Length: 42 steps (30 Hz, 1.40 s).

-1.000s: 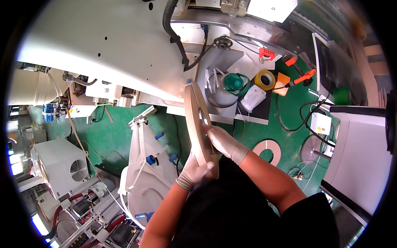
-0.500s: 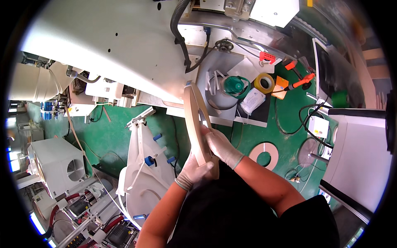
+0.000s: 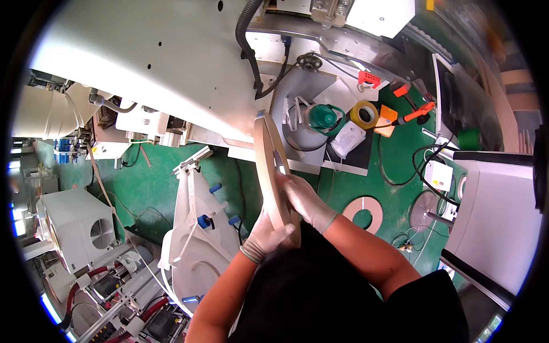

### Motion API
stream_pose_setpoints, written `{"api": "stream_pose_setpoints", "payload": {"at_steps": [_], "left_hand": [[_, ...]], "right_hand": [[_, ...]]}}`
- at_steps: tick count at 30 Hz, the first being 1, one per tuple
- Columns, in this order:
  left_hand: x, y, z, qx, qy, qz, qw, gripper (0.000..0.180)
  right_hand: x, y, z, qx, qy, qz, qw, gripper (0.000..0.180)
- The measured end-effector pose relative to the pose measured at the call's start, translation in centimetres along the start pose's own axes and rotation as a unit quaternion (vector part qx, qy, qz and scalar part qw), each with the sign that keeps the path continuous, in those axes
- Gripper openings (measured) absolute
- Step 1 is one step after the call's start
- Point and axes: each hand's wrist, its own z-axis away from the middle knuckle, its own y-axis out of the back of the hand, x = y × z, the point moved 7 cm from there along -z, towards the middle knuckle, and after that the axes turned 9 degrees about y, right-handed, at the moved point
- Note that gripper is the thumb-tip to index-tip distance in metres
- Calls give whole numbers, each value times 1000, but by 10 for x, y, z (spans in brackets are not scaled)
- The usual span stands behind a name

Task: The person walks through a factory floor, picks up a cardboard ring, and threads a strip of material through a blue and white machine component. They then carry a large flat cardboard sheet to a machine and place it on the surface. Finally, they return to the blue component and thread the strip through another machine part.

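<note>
Green floor spreads beneath the machinery, and a big white housing slopes across the upper left of where I'm looking. Beside it sits a grey worktop, and just off its near left corner the person holds a thick beige reel, tipped up on its edge so that its opening shows as a narrow slit. The left hand, in a pale glove, has its fingers closed around the bottom of the reel, thumb laid over the near end. The right hand, gloved too, grips the right side by the opening (its fingertips partly slip out of my sight there). Whether the reel's far end touches the housing, I can't tell. On the worktop, a green-lidded jar stands around the middle, a white packet lies toward the near right corner, and a yellow tape roll sits by an orange card at the right edge. A flat beige ring rests on the floor, beyond the worktop's near edge.
</note>
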Motion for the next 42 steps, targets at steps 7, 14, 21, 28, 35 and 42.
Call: {"api": "stream_pose_setpoints", "payload": {"at_steps": [7, 14, 21, 28, 35, 42], "left_hand": [[-26, 8, -2, -14, 19, -67, 997, 104], [-9, 2, -4, 11, 13, -6, 1000, 90], [0, 3, 1, 17, 19, 2, 1000, 87], [-28, 8, -4, 2, -1, -58, 998, 100], [-13, -7, -5, -5, 19, -39, 999, 109], [-21, -3, -3, 2, 5, -9, 1000, 101]], "right_hand": [[-6, 7, -24, -8, -11, -90, 996, 51], [-3, 1, -10, -29, 5, -110, 994, 40], [-13, -4, -10, -16, 88, 76, 993, 62], [2, 9, -25, 7, 101, 29, 994, 60], [-21, 6, -7, -21, 42, -89, 995, 46], [-9, 7, -12, -47, -30, -96, 994, 39]]}}
